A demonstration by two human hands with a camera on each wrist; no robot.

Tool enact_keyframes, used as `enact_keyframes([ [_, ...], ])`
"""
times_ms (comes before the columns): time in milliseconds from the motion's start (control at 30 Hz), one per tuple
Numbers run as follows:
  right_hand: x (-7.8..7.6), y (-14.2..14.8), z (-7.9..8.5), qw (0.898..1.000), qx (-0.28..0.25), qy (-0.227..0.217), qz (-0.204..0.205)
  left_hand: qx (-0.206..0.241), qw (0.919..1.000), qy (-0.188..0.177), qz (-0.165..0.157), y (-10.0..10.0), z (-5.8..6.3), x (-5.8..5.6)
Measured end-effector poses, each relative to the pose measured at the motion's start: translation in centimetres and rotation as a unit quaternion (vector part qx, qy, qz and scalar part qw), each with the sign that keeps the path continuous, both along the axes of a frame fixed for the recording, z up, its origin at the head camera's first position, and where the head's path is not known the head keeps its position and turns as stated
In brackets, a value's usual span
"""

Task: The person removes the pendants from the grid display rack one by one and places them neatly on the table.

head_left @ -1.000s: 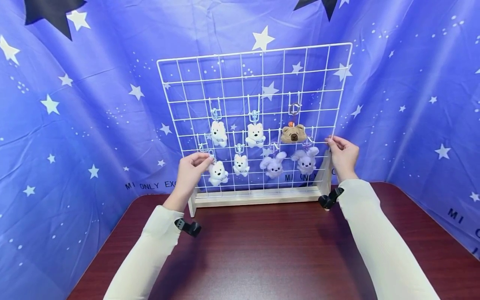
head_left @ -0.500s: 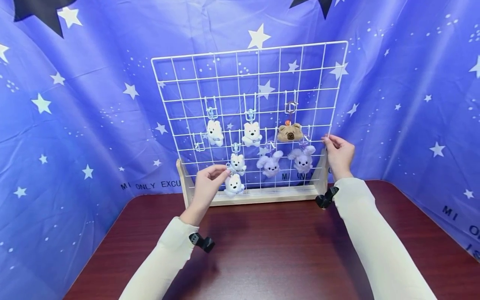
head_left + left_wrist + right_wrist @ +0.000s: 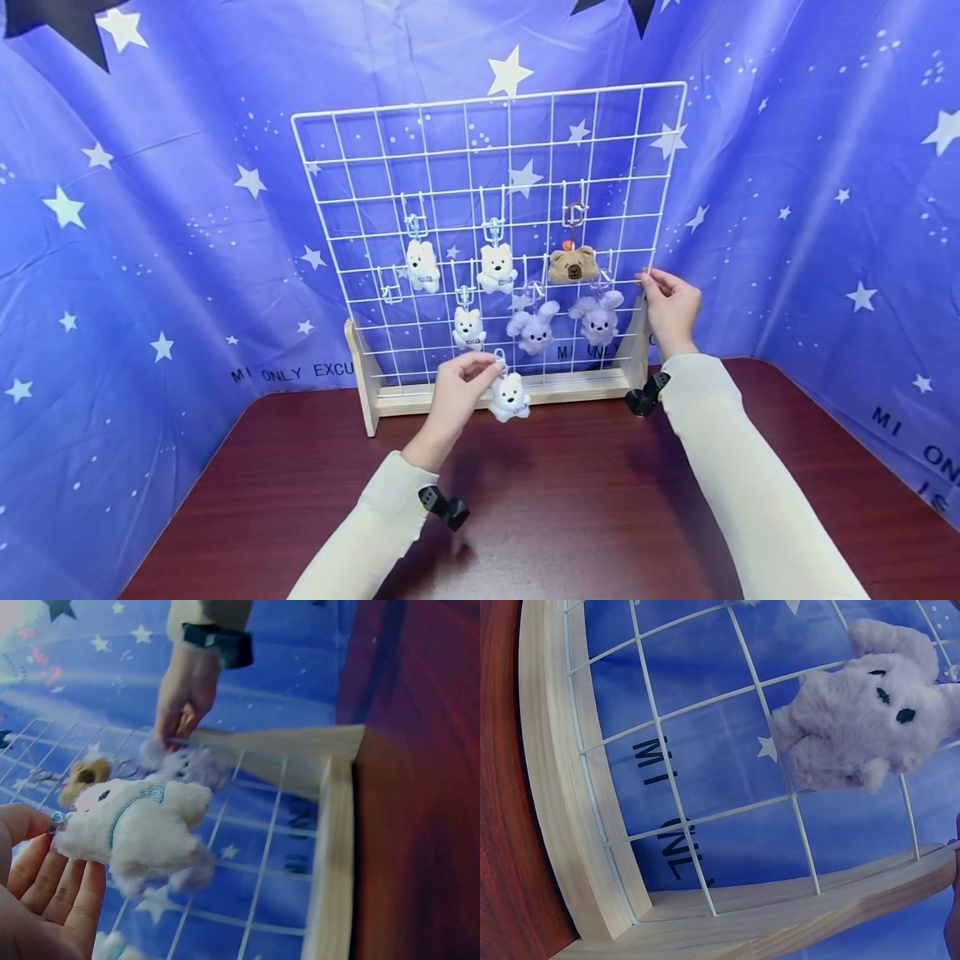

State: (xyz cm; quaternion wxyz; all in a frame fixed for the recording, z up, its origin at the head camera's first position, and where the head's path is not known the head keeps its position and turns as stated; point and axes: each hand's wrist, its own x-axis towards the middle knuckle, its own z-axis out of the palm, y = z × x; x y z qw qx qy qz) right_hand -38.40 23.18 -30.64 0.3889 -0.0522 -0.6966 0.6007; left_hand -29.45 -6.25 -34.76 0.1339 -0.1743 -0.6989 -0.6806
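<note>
My left hand (image 3: 459,392) pinches a white plush bear keychain (image 3: 511,398) by its clasp, in front of the stand's lower rail. In the left wrist view the bear (image 3: 150,825) dangles from thumb and fingers, a light-blue band round it. My right hand (image 3: 672,310) grips the right edge of a white wire grid panel (image 3: 487,99) between thumb and fingers. Closest to that hand hangs a lilac plush bunny (image 3: 599,320), seen large in the right wrist view. A wire hook (image 3: 391,293) at the lower left of the panel bears no plush.
The panel stands in a wooden base (image 3: 363,375) on a dark red table (image 3: 555,492). On other hooks hang several white bears (image 3: 423,267), a brown bear head (image 3: 573,265) and a second lilac bunny (image 3: 535,328). A blue star-patterned curtain (image 3: 187,250) surrounds the table.
My left hand has drawn the white bear keychain off the lower-left hook and carried it right and down, toward me. The right hand keeps its grip on the panel edge.
</note>
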Motion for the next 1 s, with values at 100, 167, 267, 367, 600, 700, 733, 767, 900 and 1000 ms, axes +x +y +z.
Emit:
enact_keyframes([
  [100, -0.1, 0.0, -0.1, 1.0, -0.005, 0.001, -0.001, -0.01, 0.9998, 0.001, -0.02, 1.1, 0.2, 1.1],
  [167, -0.1, -0.1, -0.2, 1.0, -0.005, 0.0, -0.003, -0.016, 0.9994, 0.003, -0.029, 1.8, 0.4, 1.7],
  [267, -0.2, -0.1, -0.2, 1.0, -0.007, -0.002, 0.0, -0.019, 0.9989, 0.004, -0.043, 2.7, 0.2, 2.2],
  [367, -0.2, -0.1, -0.1, 1.0, -0.012, 0.003, 0.005, -0.023, 0.9981, 0.0, -0.057, 3.6, -0.2, 2.3],
  [600, 0.0, -0.1, 0.2, 1.0, -0.017, 0.017, 0.01, -0.043, 0.996, -0.012, -0.077, 5.6, -0.9, 2.9],
  [700, -0.3, 0.0, -0.2, 0.999, -0.025, 0.033, 0.014, -0.056, 0.9953, -0.019, -0.076, 6.5, -1.1, 3.2],
  [733, -0.3, 0.0, -0.2, 0.999, -0.024, 0.035, 0.013, -0.058, 0.9951, -0.019, -0.077, 6.7, -1.2, 3.3],
  [767, -0.3, 0.0, -0.2, 0.999, -0.026, 0.036, 0.014, -0.059, 0.995, -0.02, -0.078, 7.1, -1.7, 3.1],
  [900, -0.2, 0.0, -0.3, 0.999, -0.027, 0.028, 0.012, -0.056, 0.9945, -0.022, -0.085, 8.4, -3.9, 2.2],
  [1000, -0.2, -0.1, -0.3, 1.0, -0.01, 0.013, -0.001, -0.061, 0.9934, -0.036, -0.09, 9.4, -5.6, 1.7],
])
